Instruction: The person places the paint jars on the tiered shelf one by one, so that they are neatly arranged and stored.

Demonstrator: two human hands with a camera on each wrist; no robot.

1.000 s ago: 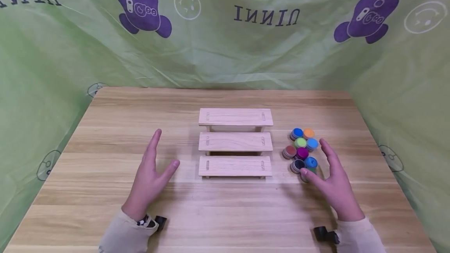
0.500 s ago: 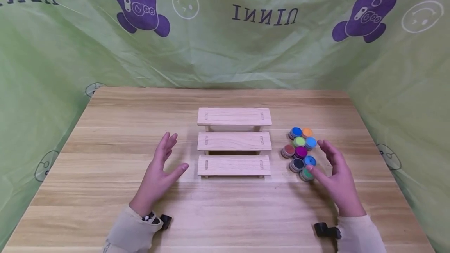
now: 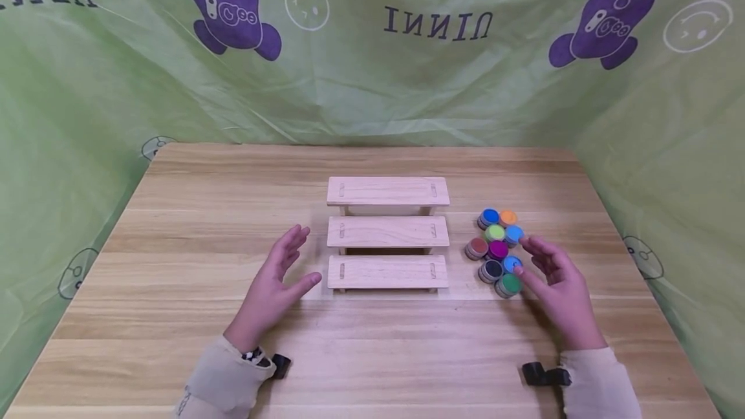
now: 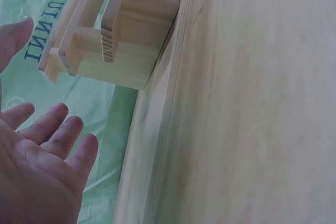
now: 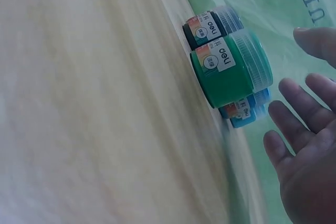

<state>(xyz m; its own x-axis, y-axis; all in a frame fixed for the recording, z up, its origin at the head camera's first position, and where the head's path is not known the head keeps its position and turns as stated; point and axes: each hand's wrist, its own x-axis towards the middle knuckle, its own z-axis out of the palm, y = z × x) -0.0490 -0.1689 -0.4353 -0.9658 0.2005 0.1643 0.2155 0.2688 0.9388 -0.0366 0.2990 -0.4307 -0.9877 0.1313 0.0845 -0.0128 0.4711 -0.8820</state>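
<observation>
A three-tier wooden step rack (image 3: 387, 233) stands in the middle of the table. To its left hovers my left hand (image 3: 272, 296), fingers spread and holding nothing; the left wrist view shows its palm beside the rack's side panel (image 4: 115, 66). Several small paint jars with clear lids cluster right of the rack, among them a green jar (image 3: 509, 285), a black jar (image 3: 491, 270), a purple jar (image 3: 497, 250) and an orange jar (image 3: 508, 217). My right hand (image 3: 561, 293) is just right of the jars, fingers loosely bent, nothing gripped. Its thumb overlaps a blue jar (image 3: 512, 264) in the head view; contact cannot be told.
The wood-grain table (image 3: 384, 354) spreads around the rack and jars. A green printed cloth (image 3: 326, 96) encloses its back and sides. Dark wrist-camera mounts (image 3: 546, 375) stick out inward from both sleeves.
My left hand has moved right, closer to the rack. The right hand's fingers have bent a little, and more of the green jar shows. Rack and jars stay where they were.
</observation>
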